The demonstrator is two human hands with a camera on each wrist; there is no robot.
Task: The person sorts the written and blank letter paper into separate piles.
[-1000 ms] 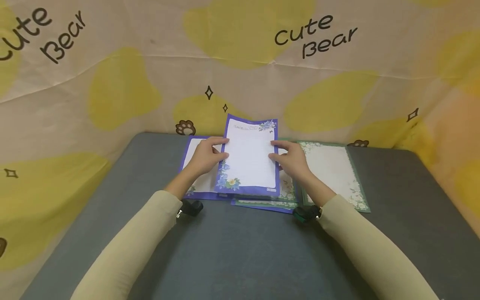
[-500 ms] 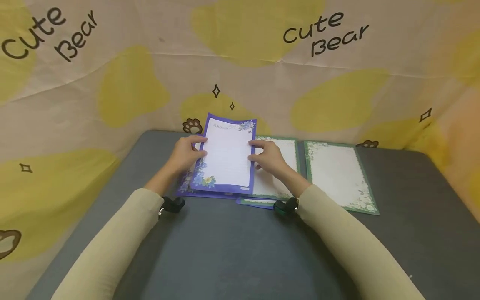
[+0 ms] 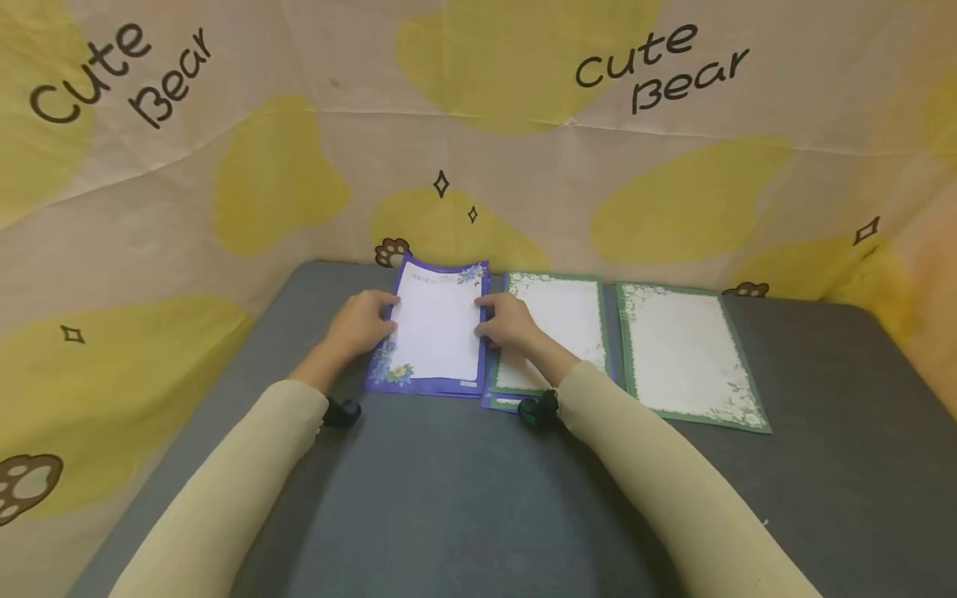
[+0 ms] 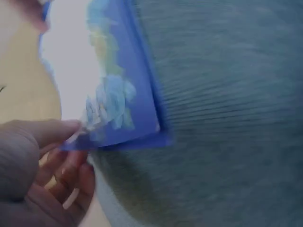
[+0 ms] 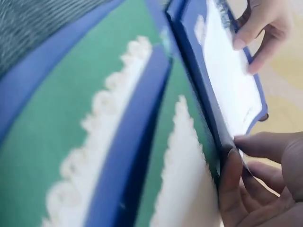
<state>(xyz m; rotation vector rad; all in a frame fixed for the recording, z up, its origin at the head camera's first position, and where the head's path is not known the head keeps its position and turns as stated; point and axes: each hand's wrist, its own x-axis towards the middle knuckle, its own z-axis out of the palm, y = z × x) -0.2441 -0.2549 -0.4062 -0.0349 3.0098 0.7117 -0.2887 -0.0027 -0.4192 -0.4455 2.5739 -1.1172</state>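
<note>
A purple-bordered sheet of paper (image 3: 437,328) with blue flowers is held by its two long sides. My left hand (image 3: 361,322) pinches its left edge between thumb and fingers; in the left wrist view the thumb of that hand (image 4: 45,161) lies over the printed face. On the opposite edge, my right hand (image 3: 510,322) pinches the paper the same way, and the right wrist view shows this hand (image 5: 265,175) close up. Directly beneath the held sheet lies another purple one, mostly covered, its border showing along the bottom.
To the right lies a green-bordered sheet (image 3: 561,311) over other sheets, a purple border poking out below it. A separate green-bordered sheet (image 3: 691,353) lies farther right. The grey table (image 3: 449,498) meets a yellow-patterned cloth (image 3: 523,166) at the back.
Both hands have carried the purple sheet left and lowered it over the purple sheet lying there. The green-bordered sheet beside it is now more exposed.
</note>
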